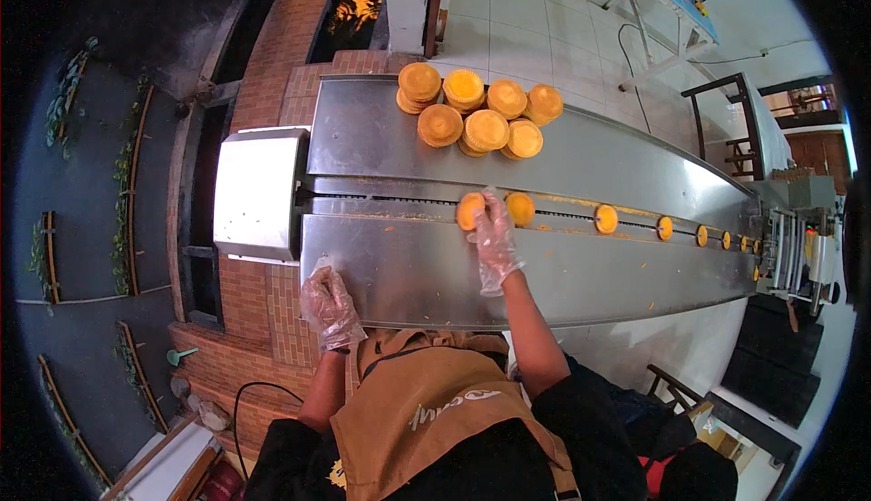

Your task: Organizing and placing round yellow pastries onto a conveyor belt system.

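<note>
My right hand (495, 242), in a clear plastic glove, grips a round golden pastry (470, 212) at the slot that runs along the metal conveyor table (399, 256). Just right of those fingers another round pastry (520, 210) sits on the slot. My left hand (332, 309), gloved too, is at the table's near left corner. Its fingers are curled together, and I see nothing in them. Toward the far side of the table stand several stacks of the same pastries (485, 131), some with fluted sides.
A spaced row of pastries (665, 227) lies along the slot toward a machine with rollers (798, 252) at the right end. A pale metal box (259, 194) covers the table's left end. Crumbs dot the metal. Behind me at right is a dark chair (735, 419).
</note>
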Tool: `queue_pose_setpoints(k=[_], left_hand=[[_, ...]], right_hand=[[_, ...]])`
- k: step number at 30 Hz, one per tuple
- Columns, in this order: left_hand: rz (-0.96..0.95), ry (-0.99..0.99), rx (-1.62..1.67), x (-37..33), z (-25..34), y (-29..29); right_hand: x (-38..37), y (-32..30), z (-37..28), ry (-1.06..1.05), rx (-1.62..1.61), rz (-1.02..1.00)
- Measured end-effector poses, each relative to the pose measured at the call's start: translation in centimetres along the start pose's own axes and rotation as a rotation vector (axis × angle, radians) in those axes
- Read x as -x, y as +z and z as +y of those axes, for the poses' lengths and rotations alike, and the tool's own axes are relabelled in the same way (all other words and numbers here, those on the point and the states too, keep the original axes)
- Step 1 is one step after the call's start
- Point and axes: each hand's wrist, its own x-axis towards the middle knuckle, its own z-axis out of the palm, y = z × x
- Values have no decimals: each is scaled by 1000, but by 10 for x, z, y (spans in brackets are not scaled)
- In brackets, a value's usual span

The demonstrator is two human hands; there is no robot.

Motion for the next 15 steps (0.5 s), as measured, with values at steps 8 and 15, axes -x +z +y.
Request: queue_pose_setpoints(k=[8, 15], left_hand=[[-12, 25, -78, 0, 8, -6], [-11, 6, -86, -3, 12, -5]], right_hand=[[-95, -45, -54, -460, 1014, 389], [-90, -48, -39, -311, 931, 333]])
